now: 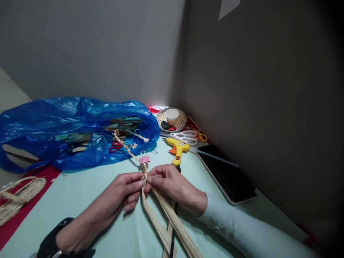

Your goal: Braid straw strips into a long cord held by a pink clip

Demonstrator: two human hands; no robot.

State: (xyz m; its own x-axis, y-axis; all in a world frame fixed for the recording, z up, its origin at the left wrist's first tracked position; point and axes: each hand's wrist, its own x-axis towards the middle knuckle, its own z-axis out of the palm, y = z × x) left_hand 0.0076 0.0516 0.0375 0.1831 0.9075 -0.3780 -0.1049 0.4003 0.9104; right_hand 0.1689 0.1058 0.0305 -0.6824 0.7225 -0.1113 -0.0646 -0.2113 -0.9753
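A thin braid (126, 147) of pale dried plant strips runs from the blue bag toward me. A pink binder clip (144, 159) grips it just beyond my fingers. My left hand (131, 188) pinches the braid's near end between thumb and forefinger. From the other side my right hand (168, 181) pinches the same spot, its fingertips almost touching the left ones. Below the hands, long loose strips (174, 218) fan out toward the front edge of the view. How the strips cross under my fingertips is partly hidden.
A blue plastic bag (67, 111) holding dried strips and red scissors (115, 147) lies at the back left. Behind my right hand are a yellow glue gun (177, 147), white-handled scissors (185, 137) and a woven tray (182, 122) with a cup. A black tablet (228, 175) lies right; coiled braid (24, 193) left.
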